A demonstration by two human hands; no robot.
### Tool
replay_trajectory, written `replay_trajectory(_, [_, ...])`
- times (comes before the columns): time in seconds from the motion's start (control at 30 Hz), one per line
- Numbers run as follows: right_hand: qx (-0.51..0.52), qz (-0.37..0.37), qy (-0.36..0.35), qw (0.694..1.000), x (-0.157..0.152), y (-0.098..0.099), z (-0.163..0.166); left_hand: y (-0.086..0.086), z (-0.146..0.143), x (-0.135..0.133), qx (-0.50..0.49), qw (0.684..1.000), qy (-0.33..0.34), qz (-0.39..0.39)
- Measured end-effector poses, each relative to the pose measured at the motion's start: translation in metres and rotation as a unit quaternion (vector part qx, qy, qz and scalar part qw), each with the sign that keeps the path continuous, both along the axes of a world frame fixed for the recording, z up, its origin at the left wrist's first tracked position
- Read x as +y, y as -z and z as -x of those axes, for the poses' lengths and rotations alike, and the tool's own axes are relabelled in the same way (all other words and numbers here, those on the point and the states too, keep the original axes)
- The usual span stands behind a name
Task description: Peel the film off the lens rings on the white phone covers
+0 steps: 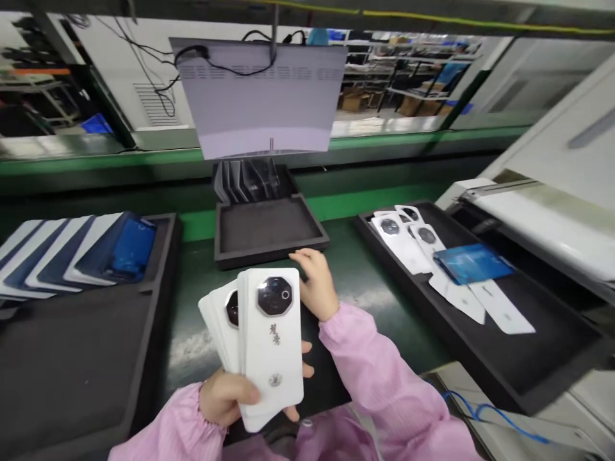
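Clasping a fanned stack of white phone back covers (pixel 271 349) in the left grip (pixel 225 394). Holding the right grip (pixel 318 285) loosely bent, released, just beside the covers. Farther off, on the table (pixel 187 333), a black foam tray (pixel 264 227).

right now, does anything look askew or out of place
Yes: in the right tray, white panels lie at mixed angles with a blue piece across some, unlike the neat row in the left tray. The stack in the left hand is fanned, which seems ordinary.
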State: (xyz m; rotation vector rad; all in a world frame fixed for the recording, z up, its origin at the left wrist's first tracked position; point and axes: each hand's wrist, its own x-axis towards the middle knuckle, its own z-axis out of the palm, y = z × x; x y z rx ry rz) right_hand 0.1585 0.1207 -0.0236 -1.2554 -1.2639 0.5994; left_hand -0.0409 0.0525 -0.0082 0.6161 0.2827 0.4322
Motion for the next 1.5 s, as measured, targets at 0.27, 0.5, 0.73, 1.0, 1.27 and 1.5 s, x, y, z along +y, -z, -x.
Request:
replay_trajectory(0.27, [0.036,-0.031,-0.13,0.99,-0.029,-0.035,-0.015,0.006,-0.002,0.001,0.124,0.992,0.007,-0.018])
replay_trajectory(0.5, [0.056,0.018,-0.155,0.986,-0.034,-0.04,-0.018,0.009,0.001,-0.002,0.212,0.968,-0.025,-0.128])
replay_trajectory(0.73, [0.021,0.041,-0.178,0.983,-0.035,-0.045,-0.024,0.008,0.003,0.0,0.176,0.978,-0.044,-0.107])
replay_trajectory(1.0, [-0.269,-0.297,-0.124,0.908,-0.051,-0.035,-0.007,0.0,0.0,0.005,0.049,0.999,-0.003,-0.002])
replay_trajectory(1.27, [-0.289,-0.382,-0.203,0.854,-0.058,-0.041,-0.001,-0.002,-0.002,-0.002,0.021,0.999,-0.028,-0.007])
replay_trajectory(1.5, [-0.305,-0.377,-0.203,0.851,-0.059,-0.045,-0.001,0.0,0.0,0.0,0.003,1.0,-0.006,0.024])
